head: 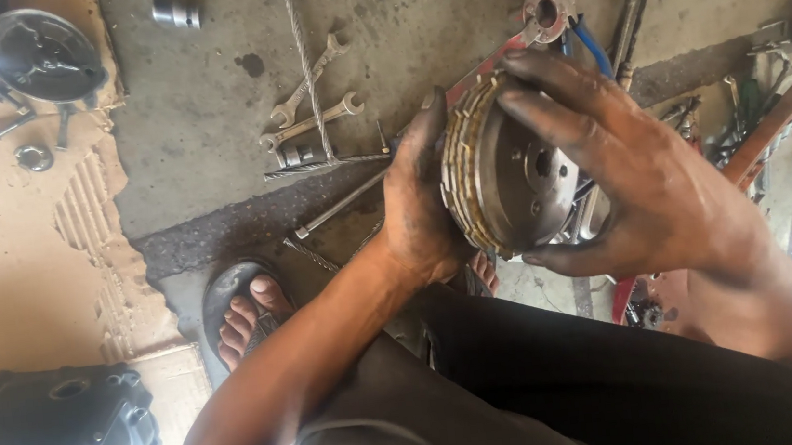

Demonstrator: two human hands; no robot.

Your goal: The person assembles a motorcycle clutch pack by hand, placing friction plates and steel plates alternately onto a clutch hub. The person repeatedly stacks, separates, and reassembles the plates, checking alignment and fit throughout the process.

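Observation:
A round metal clutch assembly [508, 178] with a stack of tan friction plates around its rim is held up above my lap. My left hand [418, 201] grips its back and left edge, fingers wrapped behind the plate stack. My right hand [623, 167], dark with grease, spans its open face, fingertips on the top rim and thumb at the bottom rim. The hub shows a centre hole and small bolt holes.
Two wrenches [312, 105] and a long rod [336, 204] lie on the concrete floor behind. A dark engine cover [49, 440] sits lower left on cardboard [11, 250]. A round part [41, 53] is at top left. More tools [744, 121] clutter the right. My sandalled foot [245, 310] rests below.

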